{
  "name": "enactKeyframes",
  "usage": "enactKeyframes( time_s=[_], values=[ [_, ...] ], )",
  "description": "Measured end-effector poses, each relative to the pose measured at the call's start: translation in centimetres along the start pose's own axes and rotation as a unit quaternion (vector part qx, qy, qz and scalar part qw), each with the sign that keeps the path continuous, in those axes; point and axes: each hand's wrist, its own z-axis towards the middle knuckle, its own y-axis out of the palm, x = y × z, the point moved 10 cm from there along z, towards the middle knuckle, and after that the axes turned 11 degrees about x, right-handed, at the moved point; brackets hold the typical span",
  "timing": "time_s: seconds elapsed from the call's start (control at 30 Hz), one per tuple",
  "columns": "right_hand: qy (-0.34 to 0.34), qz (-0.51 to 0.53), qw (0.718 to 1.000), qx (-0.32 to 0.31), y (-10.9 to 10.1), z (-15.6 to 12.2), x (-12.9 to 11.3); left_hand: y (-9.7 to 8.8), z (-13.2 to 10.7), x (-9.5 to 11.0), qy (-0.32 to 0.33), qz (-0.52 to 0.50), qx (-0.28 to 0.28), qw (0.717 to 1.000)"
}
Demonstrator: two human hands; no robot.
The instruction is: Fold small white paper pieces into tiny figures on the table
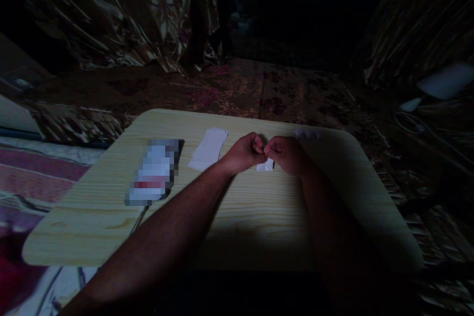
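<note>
Both hands meet over the middle of a pale wooden table. Between and just below them shows a small folded piece of white paper with crease lines on it. My left hand pinches its far left side, and my right hand pinches close beside it; the fingertips nearly touch. Part of the paper is covered by the fingers. To the left lies a stack of white paper sheets. Beyond my right hand, at the far edge, sit several small folded paper pieces in a row.
A blurred-out device with a cable lies on the table's left part. Patterned cloth and curtains are behind the table. A white lamp-like object with a cord stands at the right. Striped bedding is at the left.
</note>
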Motion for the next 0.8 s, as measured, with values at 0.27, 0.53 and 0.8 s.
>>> enactKeyframes(
  time_s=[0.27,0.53,0.8],
  values=[
    [-0.005,0.003,1.0,0.004,-0.1,-0.1,-0.4,0.1,0.0,-0.1,0.0,0.003,0.004,1.0],
    [-0.008,-0.011,1.0,0.018,-0.2,0.0,-0.4,0.2,0.0,-0.2,0.0,-0.013,0.012,1.0],
    [0.12,0.143,0.981,0.054,-0.8,0.2,1.2,-1.6,0.0,0.1,-0.017,-0.028,0.098,0.995]
  ],
)
